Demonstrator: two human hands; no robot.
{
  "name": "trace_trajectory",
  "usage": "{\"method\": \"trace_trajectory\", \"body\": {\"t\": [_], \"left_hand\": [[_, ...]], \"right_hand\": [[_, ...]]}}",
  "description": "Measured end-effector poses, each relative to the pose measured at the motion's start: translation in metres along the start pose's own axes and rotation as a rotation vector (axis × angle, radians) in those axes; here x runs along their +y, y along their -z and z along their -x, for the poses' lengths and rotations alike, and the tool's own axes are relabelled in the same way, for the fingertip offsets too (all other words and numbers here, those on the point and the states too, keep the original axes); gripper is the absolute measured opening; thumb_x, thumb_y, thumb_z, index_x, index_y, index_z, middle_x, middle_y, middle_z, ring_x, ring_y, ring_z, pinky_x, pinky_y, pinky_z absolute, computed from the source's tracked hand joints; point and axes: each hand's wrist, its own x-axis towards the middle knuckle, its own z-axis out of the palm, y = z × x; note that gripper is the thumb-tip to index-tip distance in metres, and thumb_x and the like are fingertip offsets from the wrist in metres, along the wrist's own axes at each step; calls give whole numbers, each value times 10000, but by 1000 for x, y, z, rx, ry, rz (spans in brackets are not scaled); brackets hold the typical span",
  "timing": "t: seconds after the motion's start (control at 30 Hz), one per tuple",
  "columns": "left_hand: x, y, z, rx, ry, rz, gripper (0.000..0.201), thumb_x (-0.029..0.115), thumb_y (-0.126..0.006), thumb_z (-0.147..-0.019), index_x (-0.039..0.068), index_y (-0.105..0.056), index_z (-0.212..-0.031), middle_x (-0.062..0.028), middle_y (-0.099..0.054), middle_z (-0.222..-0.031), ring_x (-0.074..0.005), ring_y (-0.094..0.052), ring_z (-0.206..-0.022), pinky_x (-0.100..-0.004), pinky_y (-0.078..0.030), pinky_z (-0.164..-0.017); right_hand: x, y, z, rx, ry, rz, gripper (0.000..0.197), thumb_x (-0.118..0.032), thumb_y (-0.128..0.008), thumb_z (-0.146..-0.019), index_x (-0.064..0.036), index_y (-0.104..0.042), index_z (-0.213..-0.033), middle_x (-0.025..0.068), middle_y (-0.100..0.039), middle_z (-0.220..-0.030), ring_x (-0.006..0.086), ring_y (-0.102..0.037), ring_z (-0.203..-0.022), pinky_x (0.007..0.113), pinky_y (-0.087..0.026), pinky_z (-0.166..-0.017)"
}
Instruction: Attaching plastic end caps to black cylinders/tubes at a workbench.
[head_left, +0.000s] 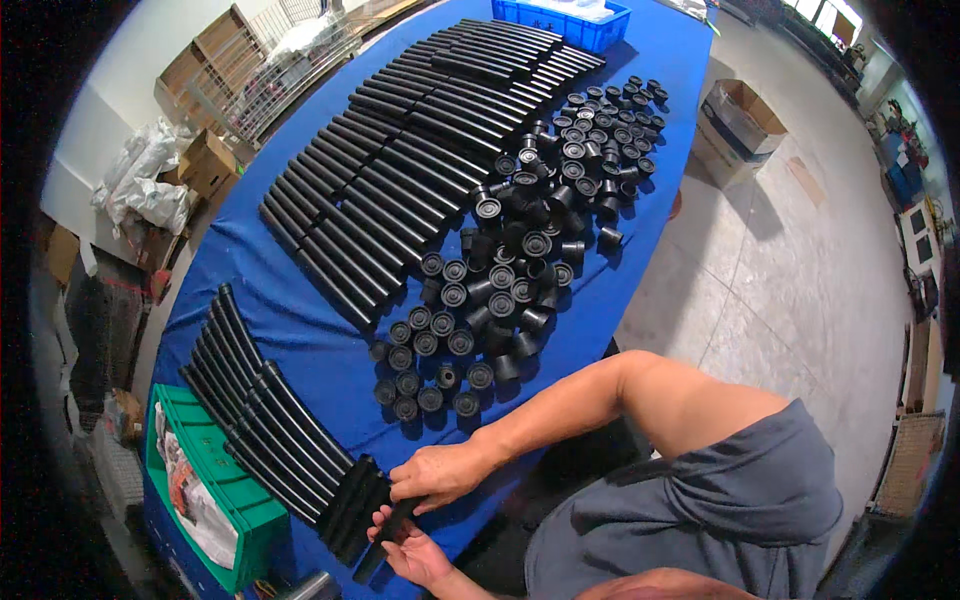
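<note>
Black and tube-shaped, the piece (pixel 376 562) I am watching is just right of the green crate (pixel 264 522), held by both hands. From my remote seat I see the right hand (pixel 442 475) closed on its upper end, while the left hand (pixel 415 553) curls its fingers around it from below. Right beside the crate I make out a fan of black tubes (pixel 285 440) on the blue-covered bench (pixel 225 265). Beyond the crate lie rows of longer tubes (pixel 410 185); farther right of it I see scattered black caps (pixel 537 243), some tipped over. Farthest from the crate sits a blue bin (pixel 603 36).
</note>
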Motion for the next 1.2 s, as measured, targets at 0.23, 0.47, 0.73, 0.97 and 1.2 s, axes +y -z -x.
{"method": "trace_trajectory", "body": {"t": [0.23,0.47,0.73,0.97,1.2], "left_hand": [[1,3,-1,-6,16,59,281,117,-534,-970,5,-523,-1227,-168,-501,-1375,-319,-417,-1333,-443,-348,-1132],[2,1,1,18,35,119,285,107,-522,-973,7,-515,-1239,-170,-504,-1370,-325,-408,-1339,-456,-346,-1136],[3,14,0,-31,8,52,282,96,-528,-968,20,-526,-1239,-159,-514,-1367,-318,-382,-1360,-451,-341,-1141],[2,16,1,-33,20,110,279,88,-538,-961,21,-533,-1233,-154,-516,-1365,-313,-375,-1364,-447,-344,-1140],[1,12,2,-28,18,91,290,92,-548,-957,22,-525,-1237,-158,-517,-1361,-310,-394,-1351,-450,-346,-1137]], "right_hand": [[-5,13,-9,-228,-360,-413,308,-244,-694,-825,-9,-571,-982,122,-620,-701,275,-649,-595,388,-485,-506],[-7,9,-7,-81,-210,-325,314,-278,-686,-801,12,-584,-866,154,-598,-626,345,-619,-596,432,-458,-524],[3,-4,-4,-73,-183,-253,322,-278,-689,-821,13,-575,-895,167,-586,-662,350,-615,-650,439,-440,-553],[7,-7,-3,-55,-153,-245,309,-262,-685,-815,18,-580,-893,170,-591,-710,356,-612,-677,444,-439,-563],[4,-3,-3,-92,-179,-254,308,-250,-679,-818,27,-578,-908,184,-596,-763,370,-610,-738,445,-455,-620]]}}
